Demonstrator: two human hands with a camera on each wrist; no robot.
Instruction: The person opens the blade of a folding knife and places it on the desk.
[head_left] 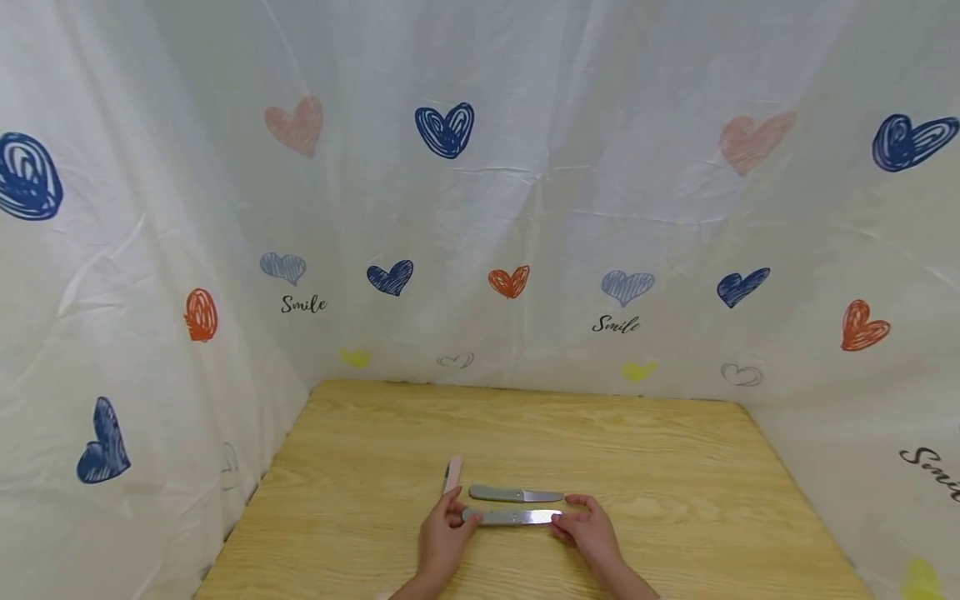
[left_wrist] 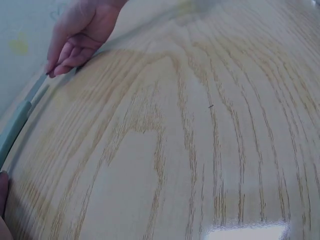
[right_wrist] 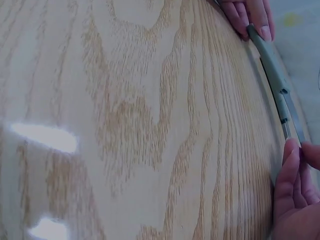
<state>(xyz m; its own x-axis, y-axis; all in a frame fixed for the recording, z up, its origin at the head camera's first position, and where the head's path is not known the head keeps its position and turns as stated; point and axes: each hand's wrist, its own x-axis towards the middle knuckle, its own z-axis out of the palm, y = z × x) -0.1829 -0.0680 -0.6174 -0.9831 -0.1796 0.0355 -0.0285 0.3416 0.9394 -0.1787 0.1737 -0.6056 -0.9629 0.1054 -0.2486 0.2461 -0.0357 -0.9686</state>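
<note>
Two knives with grey-green handles and silver blades lie side by side in the head view, blades pointing right. The handle end of the nearer knife [head_left: 501, 517] is pinched by my left hand [head_left: 442, 537]. At its blade tip, my right hand [head_left: 588, 529] pinches the metal between thumb and fingers. Just beyond is the second knife [head_left: 495, 493], its tip close to my right fingers. A pale pink strip [head_left: 453, 471] with a dark patch stands out past my left fingertips, its lower end hidden by them. The right wrist view shows the held knife's handle [right_wrist: 270, 65] from the side.
A wood-grain table [head_left: 360, 467] spreads under the hands. White cloth [head_left: 525, 208] printed with hearts and the word Smile hangs along its back and both sides.
</note>
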